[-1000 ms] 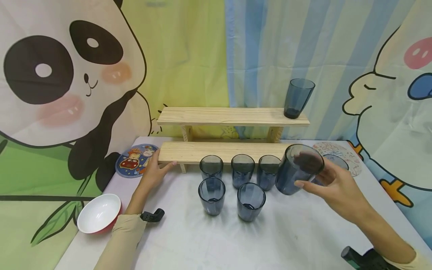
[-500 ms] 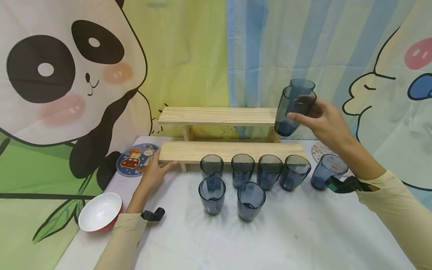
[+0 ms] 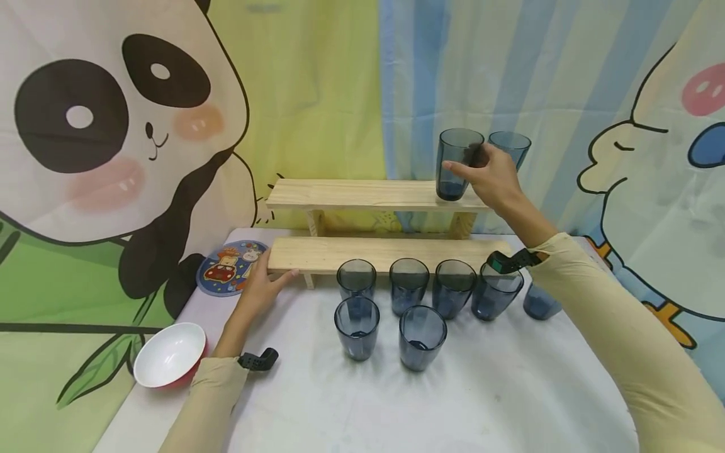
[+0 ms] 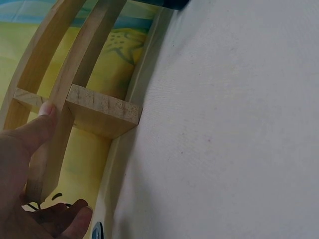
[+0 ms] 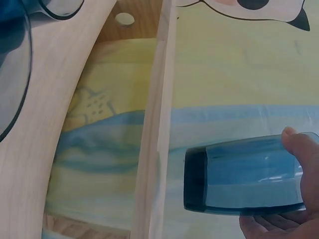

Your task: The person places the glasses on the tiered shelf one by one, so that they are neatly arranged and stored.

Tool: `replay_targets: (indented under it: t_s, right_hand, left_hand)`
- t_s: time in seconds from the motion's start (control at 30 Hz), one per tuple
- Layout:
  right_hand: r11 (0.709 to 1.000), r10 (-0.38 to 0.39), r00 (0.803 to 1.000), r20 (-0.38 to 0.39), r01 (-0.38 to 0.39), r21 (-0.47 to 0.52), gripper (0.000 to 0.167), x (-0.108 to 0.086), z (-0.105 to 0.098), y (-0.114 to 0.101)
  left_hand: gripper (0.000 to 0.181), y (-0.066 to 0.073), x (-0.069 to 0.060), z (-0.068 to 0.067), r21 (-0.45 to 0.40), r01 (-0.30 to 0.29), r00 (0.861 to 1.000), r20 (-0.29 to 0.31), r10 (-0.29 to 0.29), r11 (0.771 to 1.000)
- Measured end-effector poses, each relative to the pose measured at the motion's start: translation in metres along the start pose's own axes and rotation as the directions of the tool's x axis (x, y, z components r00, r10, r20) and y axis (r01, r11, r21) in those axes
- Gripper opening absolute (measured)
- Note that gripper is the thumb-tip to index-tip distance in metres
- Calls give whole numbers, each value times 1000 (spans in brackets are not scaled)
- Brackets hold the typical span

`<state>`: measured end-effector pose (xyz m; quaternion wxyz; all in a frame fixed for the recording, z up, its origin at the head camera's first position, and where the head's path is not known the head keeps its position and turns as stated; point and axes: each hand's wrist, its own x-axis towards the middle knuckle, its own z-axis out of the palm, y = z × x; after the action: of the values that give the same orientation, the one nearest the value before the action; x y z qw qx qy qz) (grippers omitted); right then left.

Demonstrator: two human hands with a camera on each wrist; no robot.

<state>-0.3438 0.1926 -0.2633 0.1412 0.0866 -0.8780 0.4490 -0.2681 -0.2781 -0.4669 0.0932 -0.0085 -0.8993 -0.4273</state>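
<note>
With thumb and fingers around its upper part, the right hand (image 3: 495, 176) holds a blue glass (image 3: 453, 167) upright at the right part of the upper wooden shelf (image 3: 362, 195). In the right wrist view the same glass (image 5: 244, 174) is gripped by the hand (image 5: 304, 184); whether its base touches the board I cannot tell. Another glass (image 3: 512, 146) stands just right of it, partly behind the hand. The left hand (image 3: 257, 292) grips the left end of the lower shelf (image 3: 368, 253); in the left wrist view its thumb (image 4: 37, 132) lies on the wood.
Several blue glasses stand on the white table (image 3: 351, 415) in front of the lower shelf, the nearest at centre (image 3: 421, 340). A white and red bowl (image 3: 170, 355) is at the left, and a round blue mat (image 3: 229, 269) lies by the left hand.
The right hand has carried its glass up from the table's right side, then leftward to the upper shelf beside the other glass. The left hand stays in place.
</note>
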Motion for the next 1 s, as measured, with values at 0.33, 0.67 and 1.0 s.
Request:
replay_targets:
  t_s: [0.33,0.67,1.0]
  right_hand:
    - [998,55,998,-24,-55,-21,55,18,20,5]
    - [996,73,997,-17,-74,-55,60,21,26,13]
    - [997,75,997,25,-75,-20,90,16,26,12]
  left_hand:
    - [98,-3,3,1,4,14,1000,9,-14,1000]
    - [99,-2,3,0,16,29,1000,12,-29,999]
    - [96,-2,2,1,4,5,1000,-7,-5,1000]
